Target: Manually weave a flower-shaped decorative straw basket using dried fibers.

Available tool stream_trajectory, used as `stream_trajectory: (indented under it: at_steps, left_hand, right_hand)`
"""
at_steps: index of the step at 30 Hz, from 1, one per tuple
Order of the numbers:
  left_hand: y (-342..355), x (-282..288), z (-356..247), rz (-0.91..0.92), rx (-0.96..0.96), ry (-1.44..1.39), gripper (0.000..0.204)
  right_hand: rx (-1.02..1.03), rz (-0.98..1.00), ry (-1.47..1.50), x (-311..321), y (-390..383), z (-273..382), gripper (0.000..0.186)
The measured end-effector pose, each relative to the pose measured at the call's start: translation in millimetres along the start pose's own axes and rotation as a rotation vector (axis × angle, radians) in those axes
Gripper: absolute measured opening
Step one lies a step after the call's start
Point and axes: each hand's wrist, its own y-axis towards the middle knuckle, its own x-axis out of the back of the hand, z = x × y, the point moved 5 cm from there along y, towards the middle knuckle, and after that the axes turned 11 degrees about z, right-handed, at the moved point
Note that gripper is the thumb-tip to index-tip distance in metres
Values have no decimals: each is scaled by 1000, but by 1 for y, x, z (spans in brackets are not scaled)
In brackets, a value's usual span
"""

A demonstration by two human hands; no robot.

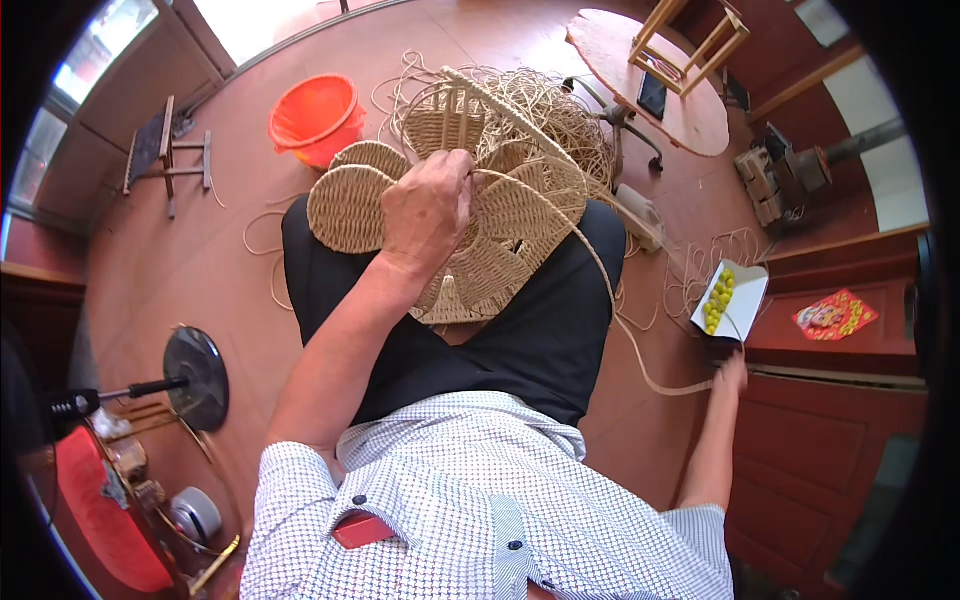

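Across my lap rests a woven piece [350, 208] of tan twisted cord, with rounded petal-like panels and a cord-wrapped bar rising along its far side. My left hand [430, 205] is closed in a pinch at its middle, where a working cord [600, 262] comes out; the fingertips are partly hidden behind the knuckles. That cord loops down to the right. Stretched far out to the right, my right hand [733, 372] is closed on the cord's other end and slightly smeared by motion.
A large tangle of loose cord [560, 115] lies beyond the woven piece. An orange bucket [318, 118] stands far left, a small stool [168, 155] beside it. At right are a white box of yellow-green fruit [750, 290] and a round wooden table [690, 120]. A red chair [105, 510] stands near left.
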Motion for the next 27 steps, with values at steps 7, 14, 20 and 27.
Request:
stream_trajectory:
  at_steps: [7, 14, 20, 27]
  left_hand:
    - [2, 12, 4, 12, -74, 47, 14]
    - [3, 22, 8, 35, -87, 72, 13]
    - [10, 23, 9, 85, -101, 62, 11]
    - [12, 26, 16, 73, -100, 156, 6]
  right_hand:
    - [-32, -411, -126, 1, -116, 0, 38]
    - [949, 345, -85, -299, -286, 471, 28]
    - [1142, 340, 13, -410, -298, 546, 42]
    - [1112, 379, -54, -442, -291, 548, 45]
